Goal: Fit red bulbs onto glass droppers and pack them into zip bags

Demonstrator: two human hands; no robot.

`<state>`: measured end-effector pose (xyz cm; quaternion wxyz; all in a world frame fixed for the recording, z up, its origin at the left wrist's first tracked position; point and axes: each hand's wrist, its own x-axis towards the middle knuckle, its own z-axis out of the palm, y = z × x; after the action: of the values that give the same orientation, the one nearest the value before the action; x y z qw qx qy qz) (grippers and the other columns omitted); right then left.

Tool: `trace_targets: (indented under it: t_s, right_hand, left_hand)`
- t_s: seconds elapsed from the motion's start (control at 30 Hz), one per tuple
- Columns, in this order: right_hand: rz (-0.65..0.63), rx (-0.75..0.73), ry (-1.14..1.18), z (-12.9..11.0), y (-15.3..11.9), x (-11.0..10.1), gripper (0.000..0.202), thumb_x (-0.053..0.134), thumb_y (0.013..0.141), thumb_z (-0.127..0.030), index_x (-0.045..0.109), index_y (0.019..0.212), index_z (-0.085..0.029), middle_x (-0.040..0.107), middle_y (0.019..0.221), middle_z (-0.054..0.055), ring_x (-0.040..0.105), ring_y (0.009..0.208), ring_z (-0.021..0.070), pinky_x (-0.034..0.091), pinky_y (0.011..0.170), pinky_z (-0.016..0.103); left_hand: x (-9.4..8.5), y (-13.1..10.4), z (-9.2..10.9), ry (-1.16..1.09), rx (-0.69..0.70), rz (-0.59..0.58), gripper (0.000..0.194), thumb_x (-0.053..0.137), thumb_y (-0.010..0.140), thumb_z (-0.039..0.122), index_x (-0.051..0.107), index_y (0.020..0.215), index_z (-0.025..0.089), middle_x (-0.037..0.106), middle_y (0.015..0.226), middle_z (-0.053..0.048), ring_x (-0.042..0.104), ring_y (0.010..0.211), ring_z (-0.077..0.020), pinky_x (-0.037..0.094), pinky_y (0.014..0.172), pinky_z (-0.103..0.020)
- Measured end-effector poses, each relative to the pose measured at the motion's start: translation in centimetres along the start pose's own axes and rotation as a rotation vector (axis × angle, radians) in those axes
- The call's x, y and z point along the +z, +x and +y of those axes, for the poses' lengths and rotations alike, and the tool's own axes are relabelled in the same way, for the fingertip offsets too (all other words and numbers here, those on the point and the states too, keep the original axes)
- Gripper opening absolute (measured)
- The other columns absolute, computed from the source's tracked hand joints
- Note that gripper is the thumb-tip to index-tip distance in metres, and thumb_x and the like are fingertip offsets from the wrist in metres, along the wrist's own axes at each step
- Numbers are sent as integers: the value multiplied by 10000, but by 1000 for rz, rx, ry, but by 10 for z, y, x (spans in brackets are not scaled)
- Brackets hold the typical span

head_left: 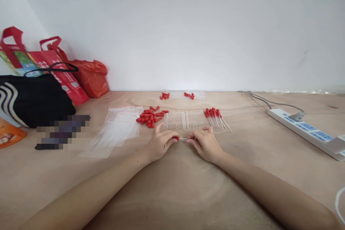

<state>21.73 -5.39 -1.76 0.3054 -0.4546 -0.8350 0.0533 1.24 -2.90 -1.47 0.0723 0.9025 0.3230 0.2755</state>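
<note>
We see the left hand (159, 144) with fingers pinching a red bulb (176, 138), the right hand's (206, 143) fingers gripping a clear tube (183, 139), its end at the bulb, between the 2 hands. Beyond, on the tabletop (183, 190), we have a bulb pile (147, 118) left, tube row (185, 120) middle, bulb-topped tubes (215, 118) right.

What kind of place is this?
Probably a makeshift home or small-room workspace: a plain wooden table against a white wall, with shopping bags and a power strip on it.
</note>
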Motion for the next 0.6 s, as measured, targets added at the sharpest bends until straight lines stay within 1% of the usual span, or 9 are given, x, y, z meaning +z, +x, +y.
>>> trace_targets:
  t_s: [0.1, 0.17, 0.3, 0.43, 0.6]
  right_hand:
    - [5, -59, 16, 1, -1, 1, 150, 421, 856, -249, 531, 772, -190, 634, 751, -25, 542, 697, 104, 210, 796, 309]
    - [13, -83, 14, 3, -1, 2, 154, 416, 857, -245, 534, 774, -190, 636, 755, -21, 544, 697, 103, 197, 820, 319]
    - [42, -122, 1, 5, -2, 5, 161, 412, 852, -235, 533, 758, -185, 631, 733, -14, 538, 672, 106, 185, 831, 333]
    - [59, -150, -7, 5, -2, 6, 161, 417, 844, -225, 531, 740, -183, 620, 709, -23, 513, 625, 98, 194, 796, 326]
    - [60, -158, -7, 2, -3, 7, 166, 419, 833, -211, 540, 726, -173, 614, 694, -16, 484, 598, 93, 207, 741, 307]
  left_hand:
    - [2, -2, -4, 11, 60, 33, 195, 384, 884, 205, 555, 976, 220, 668, 942, -9, 585, 953, -153, 61, 1022, -440]
    - [3, -2, -5, 12, 83, 45, 190, 400, 879, 199, 577, 946, 214, 675, 925, -16, 577, 975, -160, 74, 1019, -439]
    - [2, -2, -2, -12, 116, 74, 169, 428, 868, 196, 598, 871, 190, 685, 862, -21, 611, 891, -151, 99, 1017, -422]
    - [3, -2, 2, -24, 133, 93, 150, 446, 858, 183, 596, 861, 189, 686, 844, -7, 624, 818, -132, 82, 1021, -410]
    - [3, -2, 3, -9, 132, 90, 134, 456, 853, 204, 589, 856, 189, 684, 825, 0, 623, 792, -130, 111, 1008, -404]
